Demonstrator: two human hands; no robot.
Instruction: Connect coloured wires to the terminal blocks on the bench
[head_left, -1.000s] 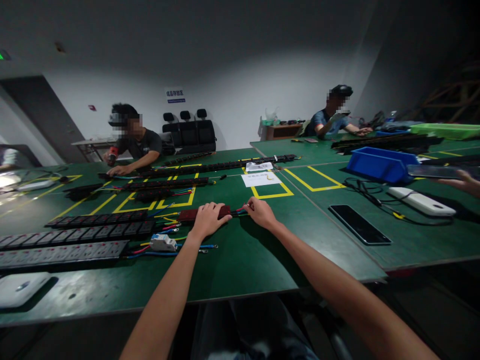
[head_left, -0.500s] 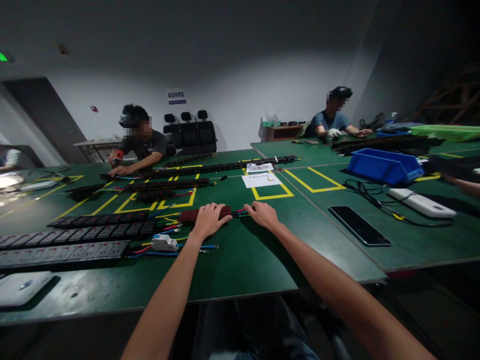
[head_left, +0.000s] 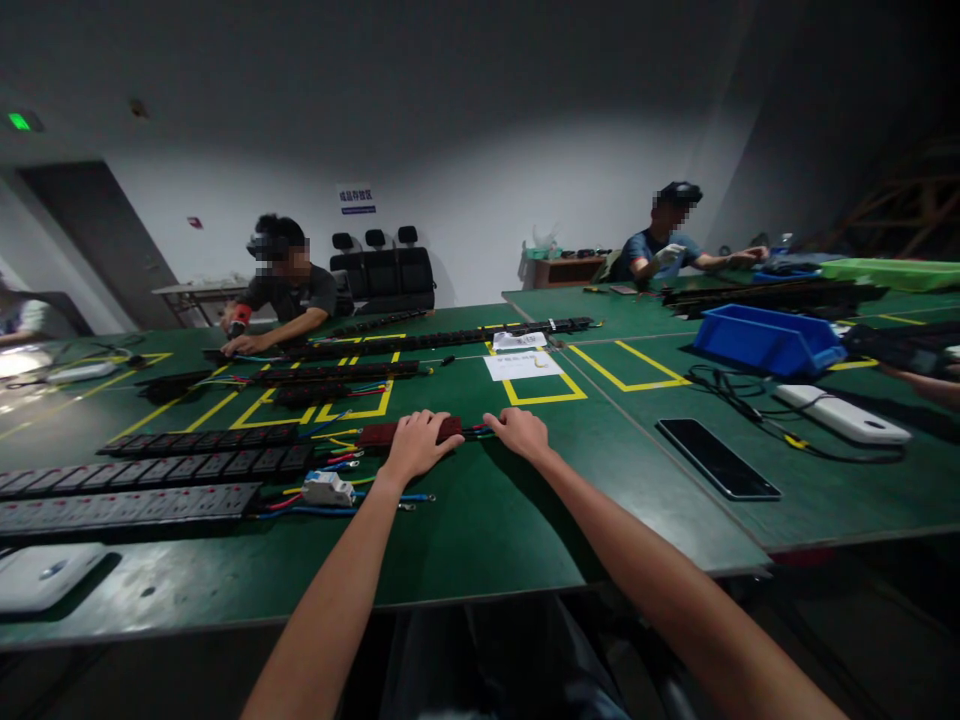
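L grip spread o/ red blk; R grip @ wires.

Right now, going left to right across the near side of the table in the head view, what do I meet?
Nearest outlet strip → white circuit breaker → left hand → wires between the hands → right hand → black smartphone → white oblong device.

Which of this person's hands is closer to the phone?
Right. The right hand, at the wires, is left of the phone; the left hand, on the red block, is farther left.
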